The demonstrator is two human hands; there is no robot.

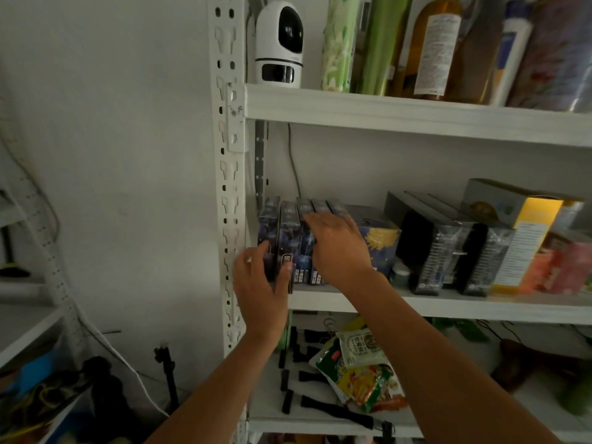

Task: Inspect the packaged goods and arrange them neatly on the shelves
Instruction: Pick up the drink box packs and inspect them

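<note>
Boxes [290, 225] at the left end of the shelf [416, 304] are pinched by the left hand [261, 283] and braced by the right hand [336, 248], fingers straight, probably for squaring up.

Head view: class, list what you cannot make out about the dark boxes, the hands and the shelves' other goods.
Print on the boxes: head view, too dim and blurred to read.
Box count: right hand covers the row's right end.
Leftmost fronts: left hand partly hides them.
Top of the bottle: cut off by upper edge.
The pink packs: blurred, cut by right edge.
</note>
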